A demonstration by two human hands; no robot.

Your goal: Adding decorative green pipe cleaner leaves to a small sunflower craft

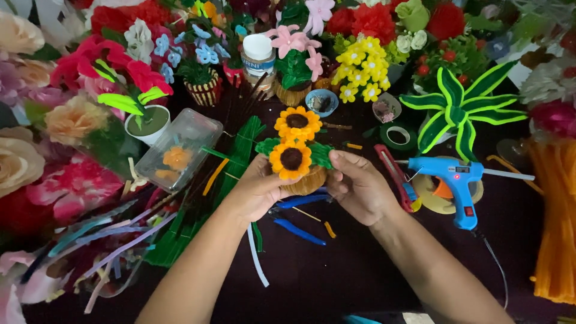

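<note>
Both of my hands hold a small craft sunflower pot [307, 180] in the middle of the dark table. Two yellow sunflowers [294, 141] with brown centres and green leaves stand in its brown woven base. My left hand [258, 189] grips the pot from the left, with the thumb near the lower flower. From the right, my right hand [359, 186] closes on the pot and touches a green leaf. Blue-handled pliers [300, 219] lie on the table just under my hands.
A blue glue gun [456, 183] rests on a stand at the right, next to a red utility knife [397, 177]. A clear plastic box [180, 147] and green pipe cleaners [234, 162] lie left. Craft flowers ring the table; orange pipe cleaners [555, 222] lie far right.
</note>
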